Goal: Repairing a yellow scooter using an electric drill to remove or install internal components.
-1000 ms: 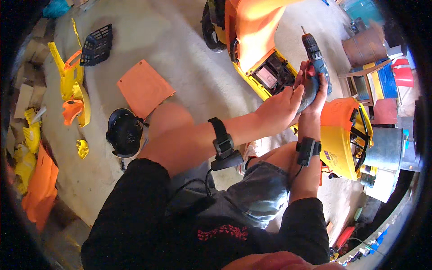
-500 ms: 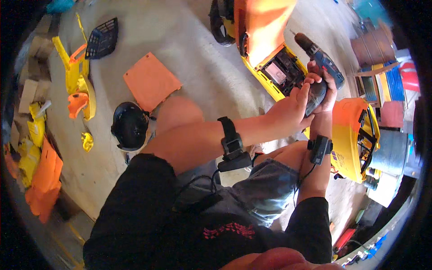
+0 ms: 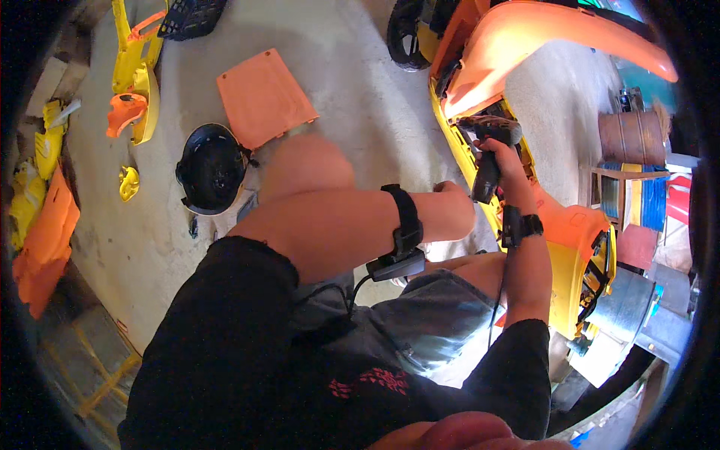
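Note:
My right hand [image 3: 504,159] is wrapped round the handle of a dark cordless drill [image 3: 487,176]. The drill's front end points left, over the open dark compartment of a yellow and orange scooter [image 3: 547,34]. My left hand [image 3: 448,193] is bent down beside the scooter's yellow side edge, lower left of the drill. Its fingers are mostly hidden behind the wrist, so I cannot see whether they hold anything. Black straps with small devices sit on both my forearms.
On the floor to the left lie a flat orange panel [image 3: 266,97], a black bowl-shaped container [image 3: 214,171], yellow and orange body parts [image 3: 137,71] and a black basket [image 3: 191,16]. A brown drum [image 3: 630,137] and a blue-grey container [image 3: 622,300] stand on the right.
My left hand has come off the drill and dropped to the lower left. My right hand has brought the drill down over the scooter's compartment, turning its front end leftward. The view has shifted.

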Tool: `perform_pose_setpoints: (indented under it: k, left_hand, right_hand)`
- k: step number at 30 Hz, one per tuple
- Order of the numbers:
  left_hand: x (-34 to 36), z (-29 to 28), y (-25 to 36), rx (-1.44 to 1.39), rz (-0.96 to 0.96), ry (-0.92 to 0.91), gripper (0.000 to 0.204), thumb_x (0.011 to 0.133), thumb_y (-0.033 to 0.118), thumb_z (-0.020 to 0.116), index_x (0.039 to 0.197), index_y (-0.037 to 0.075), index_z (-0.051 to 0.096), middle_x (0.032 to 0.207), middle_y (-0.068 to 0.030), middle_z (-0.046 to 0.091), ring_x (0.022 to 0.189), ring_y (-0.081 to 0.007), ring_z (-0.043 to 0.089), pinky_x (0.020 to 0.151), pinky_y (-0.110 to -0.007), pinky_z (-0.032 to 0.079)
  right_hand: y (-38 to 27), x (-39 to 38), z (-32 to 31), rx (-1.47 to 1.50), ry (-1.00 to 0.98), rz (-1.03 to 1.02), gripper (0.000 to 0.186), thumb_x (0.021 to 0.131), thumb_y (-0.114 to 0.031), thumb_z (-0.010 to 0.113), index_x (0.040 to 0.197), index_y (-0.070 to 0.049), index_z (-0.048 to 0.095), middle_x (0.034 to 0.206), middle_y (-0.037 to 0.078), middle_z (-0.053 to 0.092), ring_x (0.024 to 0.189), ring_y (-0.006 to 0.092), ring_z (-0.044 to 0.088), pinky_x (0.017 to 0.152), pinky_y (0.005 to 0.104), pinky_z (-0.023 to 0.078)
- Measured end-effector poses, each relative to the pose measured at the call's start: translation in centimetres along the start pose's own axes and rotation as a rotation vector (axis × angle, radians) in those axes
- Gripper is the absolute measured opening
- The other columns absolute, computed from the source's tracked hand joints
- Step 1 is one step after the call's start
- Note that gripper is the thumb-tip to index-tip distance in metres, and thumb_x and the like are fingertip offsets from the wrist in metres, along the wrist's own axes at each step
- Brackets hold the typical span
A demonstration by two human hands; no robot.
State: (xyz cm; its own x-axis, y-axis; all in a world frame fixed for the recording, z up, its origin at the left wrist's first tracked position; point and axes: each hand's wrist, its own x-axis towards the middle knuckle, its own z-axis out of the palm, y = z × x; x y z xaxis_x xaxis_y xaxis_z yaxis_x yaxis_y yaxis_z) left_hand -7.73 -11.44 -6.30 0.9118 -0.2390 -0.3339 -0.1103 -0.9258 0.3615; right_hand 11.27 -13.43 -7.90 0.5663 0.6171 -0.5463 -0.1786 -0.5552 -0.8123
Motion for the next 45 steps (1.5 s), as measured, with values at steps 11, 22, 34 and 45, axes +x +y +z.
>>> perform_pose_setpoints:
  k: [11, 22, 34, 45]
  left_hand:
    - [1.9, -0.7, -1.6, 0.045, -0.14, -0.369, 0.042, 0.076, 0.028, 0.069, 0.116, 0.015, 0.064, 0.119, -0.0078, 0.062, 0.108, -0.0292, 0.058, 0.089, -0.054, 0.04]
    - [4.3, 1.4, -1.0, 0.018, -0.14, -0.296, 0.037, 0.077, 0.023, 0.067, 0.112, 0.014, 0.067, 0.117, -0.0079, 0.064, 0.105, -0.0289, 0.06, 0.083, -0.058, 0.044]
    - [2.5, 0.8, -1.3, 0.073, -0.134, -0.281, 0.042, 0.074, 0.026, 0.073, 0.114, 0.015, 0.066, 0.117, -0.0095, 0.063, 0.105, -0.0307, 0.06, 0.094, -0.055, 0.037]
    - [3.5, 0.9, -0.5, 0.056, -0.073, -0.263, 0.041, 0.075, 0.022, 0.071, 0.116, 0.014, 0.065, 0.117, -0.0148, 0.062, 0.107, -0.0342, 0.059, 0.091, -0.056, 0.039]
  right_hand:
    - [1.3, 4.0, -0.3, 0.036, 0.043, 0.118, 0.018, 0.074, -0.01, 0.059, 0.088, 0.0, 0.059, 0.066, 0.006, 0.058, 0.055, 0.0161, 0.056, 0.055, 0.0265, 0.049]
    - [1.2, 4.6, -0.3, -0.012, 0.043, 0.164, 0.02, 0.074, -0.006, 0.06, 0.092, 0.002, 0.057, 0.075, 0.009, 0.061, 0.057, 0.016, 0.058, 0.056, 0.0293, 0.052]
    - [1.1, 4.0, 1.0, -0.12, 0.061, 0.05, 0.022, 0.076, -0.01, 0.063, 0.095, 0.0, 0.057, 0.075, 0.008, 0.062, 0.058, 0.0167, 0.058, 0.054, 0.0312, 0.052]
    - [1.1, 6.3, -1.6, -0.196, 0.066, 0.095, 0.017, 0.074, -0.016, 0.063, 0.08, 0.0, 0.061, 0.065, 0.007, 0.06, 0.053, 0.0184, 0.058, 0.053, 0.0294, 0.049]
